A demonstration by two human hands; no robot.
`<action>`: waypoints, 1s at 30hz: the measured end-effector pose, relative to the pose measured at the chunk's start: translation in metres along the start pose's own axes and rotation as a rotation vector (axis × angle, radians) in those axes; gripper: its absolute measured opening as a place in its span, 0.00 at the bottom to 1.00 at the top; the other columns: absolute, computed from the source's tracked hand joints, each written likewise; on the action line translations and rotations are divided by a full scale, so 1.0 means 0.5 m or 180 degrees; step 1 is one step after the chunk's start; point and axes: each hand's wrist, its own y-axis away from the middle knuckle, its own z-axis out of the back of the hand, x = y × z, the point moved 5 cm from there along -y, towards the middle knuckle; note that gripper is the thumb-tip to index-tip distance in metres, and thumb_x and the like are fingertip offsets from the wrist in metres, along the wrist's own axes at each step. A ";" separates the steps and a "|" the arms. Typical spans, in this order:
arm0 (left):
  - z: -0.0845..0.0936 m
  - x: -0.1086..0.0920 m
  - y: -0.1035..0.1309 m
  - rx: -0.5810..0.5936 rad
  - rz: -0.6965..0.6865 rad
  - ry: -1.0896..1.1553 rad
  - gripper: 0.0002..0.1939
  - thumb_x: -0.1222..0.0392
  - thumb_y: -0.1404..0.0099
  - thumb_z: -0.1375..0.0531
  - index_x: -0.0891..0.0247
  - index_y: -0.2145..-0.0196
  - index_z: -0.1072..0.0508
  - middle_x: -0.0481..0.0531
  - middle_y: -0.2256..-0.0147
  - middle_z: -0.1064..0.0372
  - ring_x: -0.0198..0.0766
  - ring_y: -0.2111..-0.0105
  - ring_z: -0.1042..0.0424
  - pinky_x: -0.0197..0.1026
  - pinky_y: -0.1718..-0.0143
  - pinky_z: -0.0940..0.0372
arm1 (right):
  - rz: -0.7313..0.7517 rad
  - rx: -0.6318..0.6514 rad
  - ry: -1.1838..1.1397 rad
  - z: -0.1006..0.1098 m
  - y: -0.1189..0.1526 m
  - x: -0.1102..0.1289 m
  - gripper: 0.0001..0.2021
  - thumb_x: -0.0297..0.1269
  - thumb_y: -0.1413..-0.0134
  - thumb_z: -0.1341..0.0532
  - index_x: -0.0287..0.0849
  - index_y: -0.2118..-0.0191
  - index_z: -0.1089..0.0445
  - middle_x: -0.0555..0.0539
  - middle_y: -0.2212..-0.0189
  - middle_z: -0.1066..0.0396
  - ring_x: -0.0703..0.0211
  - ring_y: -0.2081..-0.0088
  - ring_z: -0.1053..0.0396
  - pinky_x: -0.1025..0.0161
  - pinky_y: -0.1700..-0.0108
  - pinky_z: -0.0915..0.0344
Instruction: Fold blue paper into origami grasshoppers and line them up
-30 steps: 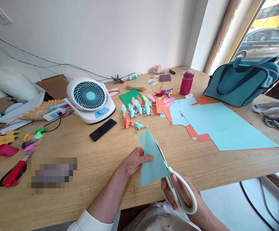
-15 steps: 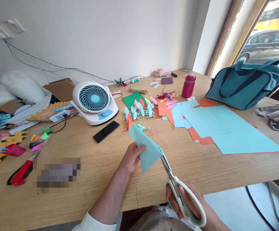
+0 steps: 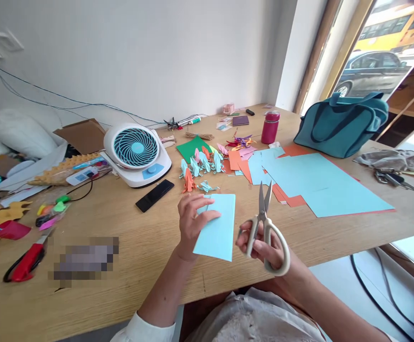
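My left hand (image 3: 191, 221) is on a folded light blue sheet of paper (image 3: 216, 237), its thumb and fingers bent over the paper's left part. Whether any fingers lie beneath the paper is hidden. To its right, my right hand (image 3: 264, 244) grips white-handled scissors (image 3: 263, 216) by the loops. The blades point away from me, slightly parted and apart from the paper. Just beyond the paper sit several small folded paper figures (image 3: 205, 164), mostly light blue, with some orange and pink ones.
Large light blue sheets (image 3: 321, 185) lie over orange paper (image 3: 295, 198) on the right. Behind them stand a magenta flask (image 3: 270, 128) and a teal bag (image 3: 342, 126). A white fan (image 3: 137, 152), a black phone (image 3: 154, 195) and a red-handled cutter (image 3: 26, 261) are on the left.
The scissors have come away from the paper's edge, with their blades now pointing forward. The paper has turned and lies flatter, and my left fingers have shifted over it.
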 end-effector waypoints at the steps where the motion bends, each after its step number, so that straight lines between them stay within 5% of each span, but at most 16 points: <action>1: -0.007 -0.005 0.007 0.0056 -0.0165 -0.0173 0.08 0.59 0.32 0.41 0.53 0.65 0.22 0.52 0.57 0.26 0.44 0.49 0.33 0.54 0.41 0.43 | -0.0076 -0.0101 0.0035 -0.006 -0.002 0.008 0.25 0.51 0.51 0.30 0.44 0.52 0.33 0.44 0.63 0.26 0.55 0.63 0.31 0.60 0.63 0.38; 6: -0.037 -0.025 0.043 0.0221 -0.0800 -0.0513 0.10 0.61 0.36 0.38 0.45 0.60 0.23 0.51 0.54 0.26 0.45 0.46 0.36 0.55 0.38 0.50 | -0.0257 -0.0263 -0.0128 -0.038 -0.007 0.025 0.20 0.52 0.51 0.32 0.44 0.57 0.31 0.48 0.64 0.27 0.56 0.63 0.33 0.60 0.62 0.36; 8: -0.036 -0.019 0.046 0.0118 -0.0707 -0.0598 0.11 0.61 0.35 0.39 0.48 0.56 0.23 0.54 0.51 0.29 0.46 0.44 0.37 0.55 0.38 0.50 | -0.0268 -0.0363 -0.0045 -0.033 -0.011 0.023 0.21 0.51 0.50 0.32 0.44 0.55 0.32 0.48 0.63 0.28 0.55 0.62 0.33 0.60 0.60 0.36; 10: -0.025 0.004 0.042 -0.0198 -0.0144 -0.0549 0.12 0.60 0.34 0.39 0.54 0.52 0.26 0.58 0.48 0.32 0.48 0.43 0.38 0.55 0.40 0.45 | -0.0153 -0.0559 0.0355 -0.015 -0.016 0.025 0.20 0.50 0.51 0.32 0.43 0.58 0.32 0.49 0.65 0.30 0.57 0.64 0.35 0.61 0.62 0.36; 13: -0.026 0.065 0.049 -0.0401 0.1457 0.0441 0.17 0.53 0.33 0.39 0.60 0.49 0.30 0.60 0.50 0.32 0.45 0.48 0.32 0.49 0.46 0.37 | 0.0149 -0.0773 0.1030 0.013 -0.027 0.037 0.16 0.50 0.49 0.33 0.44 0.64 0.34 0.52 0.72 0.36 0.61 0.69 0.40 0.63 0.67 0.39; 15: -0.067 0.090 0.071 0.0114 0.2676 0.1773 0.23 0.42 0.33 0.42 0.62 0.50 0.30 0.59 0.54 0.28 0.43 0.54 0.28 0.45 0.52 0.34 | 0.0317 -0.0767 0.1281 0.023 -0.034 0.045 0.15 0.49 0.48 0.34 0.44 0.64 0.35 0.53 0.73 0.38 0.62 0.71 0.41 0.64 0.69 0.40; 17: -0.114 0.074 0.096 0.0841 0.3521 0.3133 0.35 0.29 0.37 0.48 0.65 0.53 0.27 0.61 0.57 0.25 0.45 0.57 0.26 0.44 0.56 0.31 | 0.0406 -0.0716 0.1415 0.029 -0.042 0.047 0.14 0.48 0.46 0.35 0.44 0.62 0.36 0.53 0.73 0.38 0.62 0.71 0.41 0.64 0.68 0.40; 20: -0.144 0.035 0.105 0.1220 0.3849 0.4091 0.36 0.28 0.43 0.41 0.66 0.57 0.24 0.62 0.58 0.23 0.49 0.56 0.24 0.45 0.57 0.30 | 0.0383 -0.0675 0.1657 0.034 -0.054 0.039 0.14 0.46 0.46 0.36 0.43 0.62 0.36 0.52 0.71 0.37 0.61 0.69 0.40 0.64 0.67 0.39; 24: -0.150 0.032 0.098 0.0731 0.4207 0.3979 0.21 0.53 0.49 0.26 0.66 0.60 0.22 0.58 0.61 0.21 0.46 0.59 0.22 0.44 0.56 0.30 | 0.0323 -0.0529 0.1864 0.034 -0.067 0.028 0.16 0.46 0.48 0.34 0.43 0.60 0.34 0.50 0.69 0.33 0.60 0.67 0.38 0.64 0.67 0.40; 30: -0.133 0.078 0.087 -0.0045 0.4605 0.3995 0.19 0.58 0.49 0.26 0.65 0.60 0.22 0.53 0.62 0.20 0.37 0.67 0.22 0.37 0.64 0.29 | 0.0197 -0.0274 0.1688 0.046 -0.037 0.033 0.20 0.56 0.42 0.40 0.44 0.55 0.34 0.50 0.69 0.35 0.59 0.68 0.38 0.62 0.66 0.41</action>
